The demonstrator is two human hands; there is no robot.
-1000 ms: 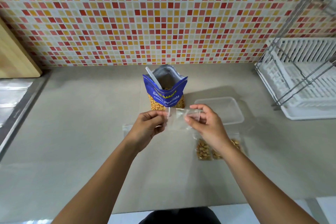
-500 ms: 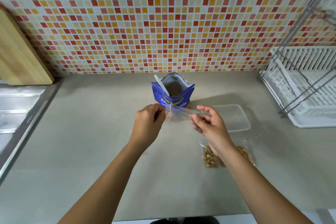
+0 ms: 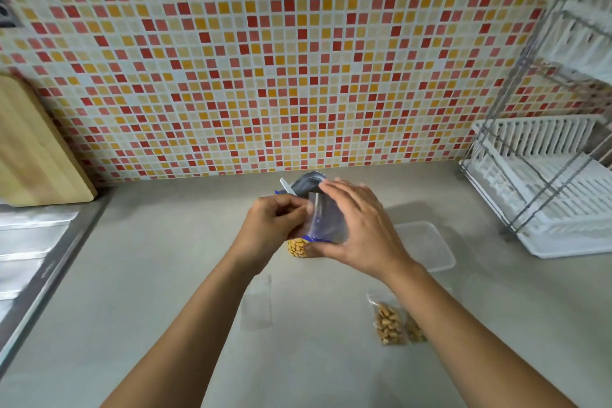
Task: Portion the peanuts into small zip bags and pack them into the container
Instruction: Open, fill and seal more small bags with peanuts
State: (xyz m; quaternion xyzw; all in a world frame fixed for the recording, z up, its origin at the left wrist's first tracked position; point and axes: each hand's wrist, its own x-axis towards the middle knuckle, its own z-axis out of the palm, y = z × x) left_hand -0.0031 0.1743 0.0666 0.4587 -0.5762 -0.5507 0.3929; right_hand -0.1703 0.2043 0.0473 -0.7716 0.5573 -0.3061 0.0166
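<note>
My left hand [image 3: 271, 223] pinches the edge of a small clear zip bag [image 3: 326, 222], held upright in front of the blue peanut bag [image 3: 298, 247]. My right hand [image 3: 359, 228] curls round the zip bag's right side, thumb under its bottom edge. A white scoop handle [image 3: 287, 188] sticks out of the peanut bag, which is mostly hidden behind my hands. Two filled zip bags of peanuts [image 3: 390, 323] lie on the counter by my right forearm. A clear plastic container [image 3: 427, 243] sits to the right. An empty zip bag [image 3: 256, 303] lies flat between my forearms.
A white dish rack [image 3: 543, 189] with a metal frame stands at the right. A wooden cutting board [image 3: 33, 149] leans on the tiled wall at the left, above a steel sink drainer [image 3: 29, 248]. Grey counter [image 3: 159, 291] stretches between them.
Both hands have lifted the clear zip bag and turned it upright in front of the peanut bag. My right hand shifted from pinching its end to wrapping round its side. The camera tilted up.
</note>
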